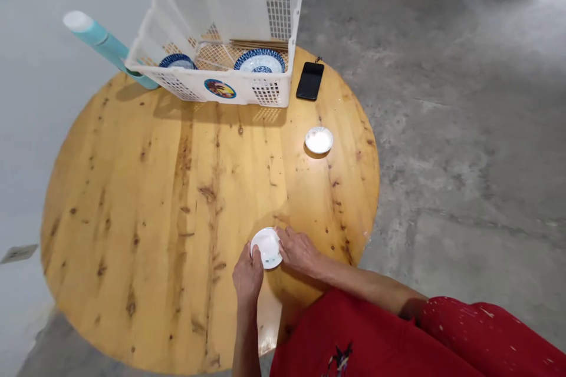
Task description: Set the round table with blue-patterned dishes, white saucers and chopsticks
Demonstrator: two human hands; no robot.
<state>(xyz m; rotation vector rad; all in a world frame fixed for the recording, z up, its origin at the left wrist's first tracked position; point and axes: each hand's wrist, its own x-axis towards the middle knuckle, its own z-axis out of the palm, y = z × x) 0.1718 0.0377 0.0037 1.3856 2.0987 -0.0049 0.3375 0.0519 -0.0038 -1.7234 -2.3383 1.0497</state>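
Note:
A small white dish (266, 246) sits on the round wooden table (145, 206) near its front edge. My left hand (247, 275) grips the dish's near left rim with curled fingers. My right hand (299, 250) holds the dish's right rim, fingers bent round it. A second small white dish (319, 140) rests alone further back on the right side of the table.
A white plastic basket (221, 35) at the table's far side holds two blue-rimmed bowls (259, 61) and chopsticks (259, 43). A black phone (310, 80) lies to its right, a teal bottle (104, 44) leans to its left. Concrete floor (464, 129) lies beyond.

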